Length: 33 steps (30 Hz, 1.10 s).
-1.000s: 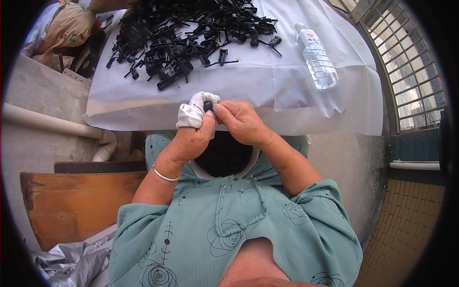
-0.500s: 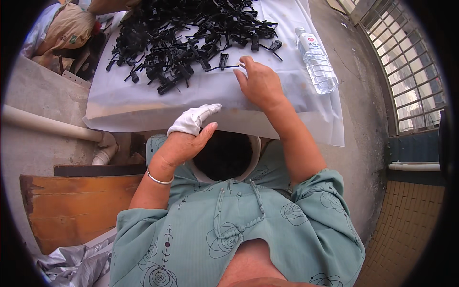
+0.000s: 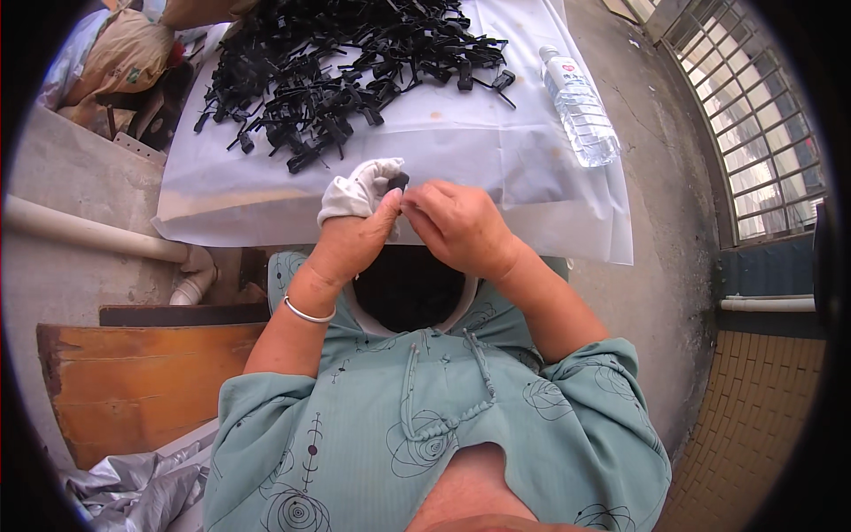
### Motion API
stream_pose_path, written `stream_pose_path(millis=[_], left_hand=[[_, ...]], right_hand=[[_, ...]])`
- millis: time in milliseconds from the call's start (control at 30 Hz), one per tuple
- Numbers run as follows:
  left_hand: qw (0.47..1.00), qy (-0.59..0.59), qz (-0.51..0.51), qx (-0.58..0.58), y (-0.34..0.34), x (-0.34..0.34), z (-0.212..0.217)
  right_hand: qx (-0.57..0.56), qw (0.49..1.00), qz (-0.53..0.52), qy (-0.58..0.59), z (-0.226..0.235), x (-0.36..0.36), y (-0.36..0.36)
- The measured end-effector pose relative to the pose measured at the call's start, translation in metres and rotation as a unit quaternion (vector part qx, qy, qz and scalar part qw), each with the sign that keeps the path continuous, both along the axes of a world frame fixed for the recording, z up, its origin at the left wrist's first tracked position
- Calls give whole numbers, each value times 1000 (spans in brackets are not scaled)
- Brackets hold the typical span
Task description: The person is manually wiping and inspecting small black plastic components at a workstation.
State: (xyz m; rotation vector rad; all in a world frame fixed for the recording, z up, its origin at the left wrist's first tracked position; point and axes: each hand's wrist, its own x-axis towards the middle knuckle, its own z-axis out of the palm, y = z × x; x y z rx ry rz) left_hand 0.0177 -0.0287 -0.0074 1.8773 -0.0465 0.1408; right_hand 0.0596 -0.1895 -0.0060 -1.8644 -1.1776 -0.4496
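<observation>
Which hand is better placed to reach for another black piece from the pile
Probably the right hand. It only pinches the small black part with bare fingers, while the left hand grips both that part and the white cloth. The black pile lies straight ahead on the white sheet.

Your left hand (image 3: 355, 235) holds a white cloth (image 3: 357, 188) bunched over its fingers, and your right hand (image 3: 456, 226) meets it at a small black part (image 3: 398, 182) pinched between them, above the near edge of the table (image 3: 532, 177). Farther back on the white sheet lies a heap of black plastic parts (image 3: 346, 71), with a clear water bottle (image 3: 581, 106) lying to the right.
</observation>
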Motion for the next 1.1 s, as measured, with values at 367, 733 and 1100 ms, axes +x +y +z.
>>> stream_pose_path(millis=[367,733,1100], left_hand=[[995,10,14,-94,-9,-23,21],[994,-104,30,9,-7,-23,14],[989,52,-16,-135,7,-21,18]], right_hand=[[84,937,33,337,-5,-5,7],[104,911,62,394,-8,-11,14],[75,975,69,196,-9,7,1]])
